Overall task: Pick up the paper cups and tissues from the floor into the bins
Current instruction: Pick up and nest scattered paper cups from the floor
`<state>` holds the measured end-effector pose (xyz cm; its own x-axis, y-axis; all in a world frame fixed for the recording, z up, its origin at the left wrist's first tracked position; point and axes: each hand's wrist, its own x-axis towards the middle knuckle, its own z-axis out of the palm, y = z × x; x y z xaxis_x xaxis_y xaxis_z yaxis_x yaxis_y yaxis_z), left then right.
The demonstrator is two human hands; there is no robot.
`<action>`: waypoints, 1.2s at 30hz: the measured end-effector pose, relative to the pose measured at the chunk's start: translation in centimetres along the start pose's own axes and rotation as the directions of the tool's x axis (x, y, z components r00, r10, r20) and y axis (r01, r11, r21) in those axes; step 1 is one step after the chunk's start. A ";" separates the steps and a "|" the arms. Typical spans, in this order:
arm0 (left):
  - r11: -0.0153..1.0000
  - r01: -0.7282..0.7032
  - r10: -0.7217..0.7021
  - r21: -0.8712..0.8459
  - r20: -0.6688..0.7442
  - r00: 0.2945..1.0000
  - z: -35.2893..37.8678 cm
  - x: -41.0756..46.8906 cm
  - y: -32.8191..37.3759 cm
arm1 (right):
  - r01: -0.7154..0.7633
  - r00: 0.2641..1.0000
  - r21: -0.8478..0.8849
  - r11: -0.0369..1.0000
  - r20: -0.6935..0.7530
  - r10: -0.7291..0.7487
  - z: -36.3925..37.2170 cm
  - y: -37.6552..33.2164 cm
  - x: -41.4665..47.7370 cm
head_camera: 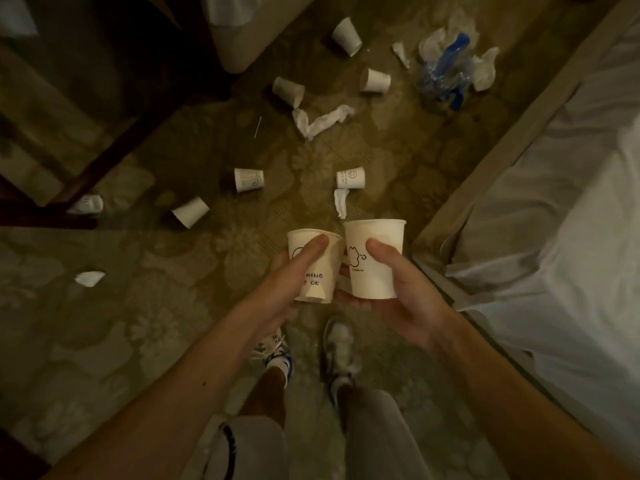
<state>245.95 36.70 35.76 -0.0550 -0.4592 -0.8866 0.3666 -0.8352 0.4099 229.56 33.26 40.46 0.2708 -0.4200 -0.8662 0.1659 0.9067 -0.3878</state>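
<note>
Two bare forearms reach in from the bottom edge. The left hand (294,271) grips a white paper cup with blue lettering (323,282), its thumb curled across the front and its fingers hidden behind. The right hand (398,292) grips a white paper cup with a thin line drawing (363,282), thumb on the front, fingers wrapped under the base. Both cups are held mouth up, above the floor. The lettered one tilts slightly left. Their rims are touching or very nearly so; I cannot tell which.

Below the hands are two blue and white trainers (277,355) on a patterned brown carpet (138,323).

More litter lies on the carpet ahead. A smiley-face paper cup (350,177) lies on its side just beyond the right hand's cup, with a small crumpled white tissue (341,202) between them. A printed paper cup (248,180) and a plain paper cup (190,212) lie to the left, well apart from the hands. Farther off are three more white cups (375,80), one of them touching a long twisted white tissue (322,121). A folded white tissue scrap (89,278) lies alone at the left.

A crushed clear plastic bottle with blue parts (446,74) sits at the top right. A bed with white sheets (554,237) runs along the right, and dark wooden furniture (69,168) stands at the left.
</note>
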 end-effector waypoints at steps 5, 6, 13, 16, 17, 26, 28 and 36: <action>0.983 -0.008 0.010 0.184 -0.007 1.000 2.8 4.4 3.8 | -0.043 0.999 -0.122 0.992 -0.007 0.043 -2.2 -5.3 3.5; 0.982 -0.014 0.012 0.190 0.012 1.000 3.5 5.3 4.5 | -0.063 0.998 -0.129 0.990 -0.014 0.062 -2.8 -6.3 4.6; 0.985 0.125 -0.125 0.118 -0.007 0.992 8.5 14.5 6.2 | -0.135 0.990 -0.291 0.947 -0.089 0.114 -7.3 -12.8 14.5; 0.987 0.117 -0.108 0.114 -0.086 0.990 10.0 19.8 5.4 | -0.146 0.984 -0.443 0.884 -0.159 0.083 -10.1 -14.9 19.2; 0.985 0.114 -0.094 0.131 -0.150 0.984 10.1 21.7 4.9 | -0.153 0.981 -0.490 0.858 -0.177 0.073 -10.9 -15.2 20.8; 0.972 0.131 -0.023 0.194 -0.476 0.879 8.3 37.6 -2.0 | -0.135 0.959 -0.642 0.755 -0.276 -0.063 -16.5 -12.6 33.6; 0.978 0.129 -0.036 0.163 -0.479 0.877 8.4 40.6 -3.0 | -0.124 0.957 -0.651 0.748 -0.279 -0.084 -17.6 -11.6 36.1; 0.906 0.079 0.105 0.415 -0.402 0.909 8.6 49.2 -6.9 | -0.117 0.951 -0.680 0.724 -0.286 -0.115 -21.1 -9.3 42.3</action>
<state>232.74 17.29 -8.90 0.3622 -0.3840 -0.8493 -0.0579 -0.9187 0.3907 219.42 7.91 0.79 -0.0326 -0.4924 -0.8697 -0.5559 0.7321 -0.3937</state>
